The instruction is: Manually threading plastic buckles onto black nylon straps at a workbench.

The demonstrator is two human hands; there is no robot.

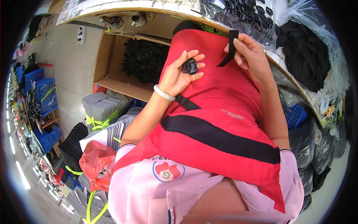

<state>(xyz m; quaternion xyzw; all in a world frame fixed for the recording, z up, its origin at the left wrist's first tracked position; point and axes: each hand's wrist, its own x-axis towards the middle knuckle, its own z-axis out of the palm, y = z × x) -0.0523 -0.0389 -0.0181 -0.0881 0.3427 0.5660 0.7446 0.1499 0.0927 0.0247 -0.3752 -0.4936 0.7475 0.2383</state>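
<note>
My left hand (pixel 177 77) is palm up over the lap of my red apron (pixel 216 91), with its fingers partly spread. Lying on those fingers are black plastic buckles (pixel 190 66), seemingly bunched together; I cannot tell how many. To the right, near the table edge, my right hand (pixel 253 56) pinches a short black webbing strap (pixel 231 50) between thumb and fingers. The strap's lower end hangs down toward the left, apart from the buckles.
The worktable (pixel 149 5) carries loose black buckles (pixel 246 13) on clear plastic and a heap of black straps (pixel 304 52). Below it, a cardboard box (pixel 106 63) holds black pieces. Tied grey bundles (pixel 99 104) and a red bag (pixel 97 160) stand at left.
</note>
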